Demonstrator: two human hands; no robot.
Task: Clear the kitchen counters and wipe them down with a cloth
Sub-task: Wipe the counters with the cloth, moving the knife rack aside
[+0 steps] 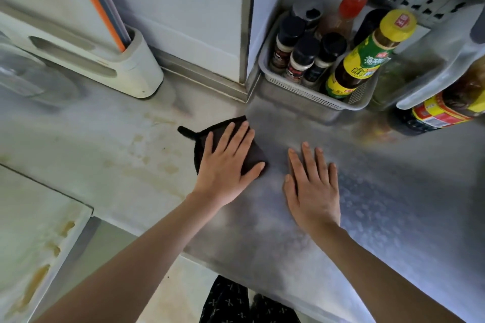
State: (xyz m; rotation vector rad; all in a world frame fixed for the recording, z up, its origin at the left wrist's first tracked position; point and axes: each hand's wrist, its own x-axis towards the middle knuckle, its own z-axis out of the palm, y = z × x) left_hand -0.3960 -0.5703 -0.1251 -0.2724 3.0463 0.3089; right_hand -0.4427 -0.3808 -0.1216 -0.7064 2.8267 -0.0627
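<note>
A dark folded cloth (pixel 256 153) lies on the steel counter (pixel 380 191) near its middle. My left hand (pixel 228 165) presses flat on the cloth with straight, spread fingers. My right hand (pixel 312 186) rests flat on the bare metal just right of the cloth, fingers straight and together. The counter to the left of the cloth shows brownish stains (pixel 147 157).
A grey basket (pixel 301 92) of spice jars and sauce bottles stands at the back right, with a yellow-capped bottle (pixel 367 55) leaning in it. A white holder (pixel 133 65) with cutting boards stands back left. A large bottle (pixel 446 107) lies at the right edge.
</note>
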